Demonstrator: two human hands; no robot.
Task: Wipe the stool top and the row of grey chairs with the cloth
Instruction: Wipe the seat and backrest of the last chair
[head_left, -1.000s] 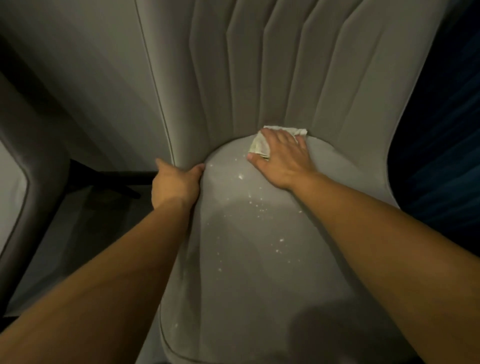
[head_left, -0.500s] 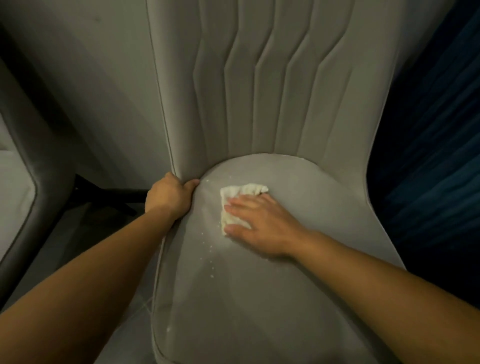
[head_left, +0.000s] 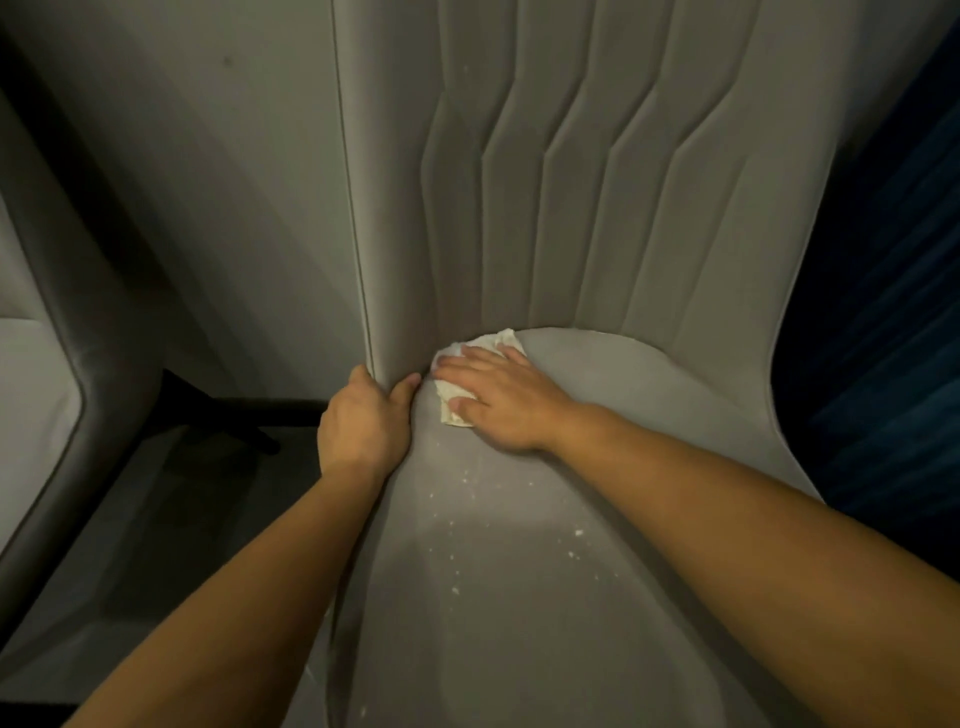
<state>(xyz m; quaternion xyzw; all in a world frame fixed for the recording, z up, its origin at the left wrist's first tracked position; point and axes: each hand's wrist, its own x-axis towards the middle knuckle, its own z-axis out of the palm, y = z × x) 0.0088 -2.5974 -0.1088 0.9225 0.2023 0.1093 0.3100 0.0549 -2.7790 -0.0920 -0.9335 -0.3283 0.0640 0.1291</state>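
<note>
1. Grey chair (head_left: 597, 597): padded seat under both hands, ribbed backrest (head_left: 597, 208) rising just beyond the fingertips. Seat's long axis runs from the viewer out to the backrest. Probably heavy enough to stay put under a wipe; the upholstery looks smooth and a bit soft, so a cloth should slide easily.
2. Second grey chair (head_left: 36, 389): well off to the left of the left hand, only partly in frame, across a gap of dark floor.
3. Right hand (head_left: 498, 400): fingers straight and spread, palm down, pressing the cloth flat on the seat; not curled round it. Sits at the back-left corner of the seat, right at the backrest seam.
4. Left hand (head_left: 363, 421): fingers curled over the seat's left edge where it meets the backrest, thumb on top; grips the chair, likely bracing it.
5. Cloth (head_left: 488, 345): small, pale, crumpled, mostly under the right hand, edges poking out past the fingertips and beside the thumb. Light and limp, no set axis; a flat palm on top should control it better than a pinch. Touches the seat, close to the left thumb.
6. White crumbs (head_left: 519, 545): scattered on the seat nearer the viewer than both hands, between the forearms. Loose, should sweep off. This seat looks only part done.
</note>
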